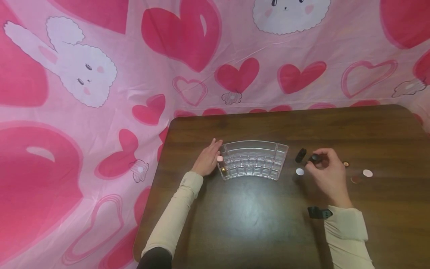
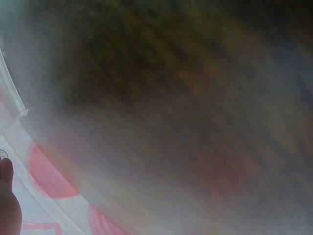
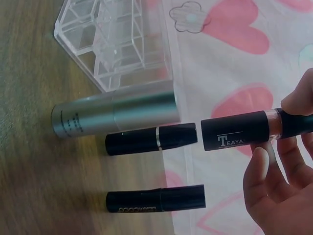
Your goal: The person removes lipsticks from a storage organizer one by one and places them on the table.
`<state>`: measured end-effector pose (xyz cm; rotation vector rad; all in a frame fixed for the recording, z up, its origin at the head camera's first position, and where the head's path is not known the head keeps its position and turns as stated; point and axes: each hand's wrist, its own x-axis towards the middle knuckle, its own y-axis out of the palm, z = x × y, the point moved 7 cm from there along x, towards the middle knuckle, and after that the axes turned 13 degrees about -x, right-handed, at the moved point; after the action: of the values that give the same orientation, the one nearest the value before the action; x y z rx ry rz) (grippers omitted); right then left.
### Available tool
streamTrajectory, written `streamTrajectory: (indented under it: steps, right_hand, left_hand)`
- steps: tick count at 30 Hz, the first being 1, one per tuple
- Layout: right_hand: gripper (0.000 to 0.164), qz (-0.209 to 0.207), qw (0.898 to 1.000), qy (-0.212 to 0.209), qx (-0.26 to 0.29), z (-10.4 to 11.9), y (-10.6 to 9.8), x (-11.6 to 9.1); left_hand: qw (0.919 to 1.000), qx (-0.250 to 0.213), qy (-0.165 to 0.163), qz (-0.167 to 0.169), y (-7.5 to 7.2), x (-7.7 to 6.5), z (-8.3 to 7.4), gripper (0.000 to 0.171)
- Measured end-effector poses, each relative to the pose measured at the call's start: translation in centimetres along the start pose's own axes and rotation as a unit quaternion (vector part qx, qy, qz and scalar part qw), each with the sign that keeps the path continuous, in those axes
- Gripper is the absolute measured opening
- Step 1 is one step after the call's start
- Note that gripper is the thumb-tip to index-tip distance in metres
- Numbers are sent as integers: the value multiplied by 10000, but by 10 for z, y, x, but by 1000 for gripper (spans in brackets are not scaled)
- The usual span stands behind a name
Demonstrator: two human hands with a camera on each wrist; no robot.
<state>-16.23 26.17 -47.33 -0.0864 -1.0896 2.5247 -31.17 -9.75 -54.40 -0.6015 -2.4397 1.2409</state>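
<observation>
My left hand (image 1: 205, 161) rests at the left side of a clear plastic organizer (image 1: 250, 144), its fingers fairly straight. Near its fingertips, a pink-topped tube (image 1: 220, 158) and a gold-topped one (image 1: 224, 170) stand in the organizer's leftmost compartments. To the right, my right hand (image 1: 330, 175) pinches a black lip gloss tube (image 3: 234, 133) with white lettering and a clear band. Beside it a silver tube (image 3: 117, 110), a black tube with a silver ring (image 3: 151, 139) and a plain black tube (image 3: 156, 199) stand on the table. The left wrist view is mostly blurred, with one finger (image 2: 9, 200) at its edge.
On the brown wooden table (image 1: 235, 224), a pale-topped tube (image 1: 367, 173) and a small gold-rimmed item (image 1: 346, 164) lie to the right of my right hand. A pink heart-patterned cloth (image 1: 188, 86) hangs behind and left of the table.
</observation>
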Motion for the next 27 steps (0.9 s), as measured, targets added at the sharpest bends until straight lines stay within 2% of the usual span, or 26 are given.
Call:
streamTrajectory:
  steps: [5,12,19,27]
  right_hand:
    - [37,208,9997,130,-96,-8,0,-2]
    - [35,23,9999,115,-91,-16,-2,-3]
    - [36,77,9999,151,-32,-26,-1,-4]
    - [36,-41,9999,140,-52,-31,-2,-4]
  left_hand:
    - [10000,3,7,9,0,-1,0,52]
    - [10000,12,17,27,1,-1,-1,52]
    - [10000,30,-66,37,0,-1,-1,52]
    - [9999,64,-93,31,0,-1,-2,52]
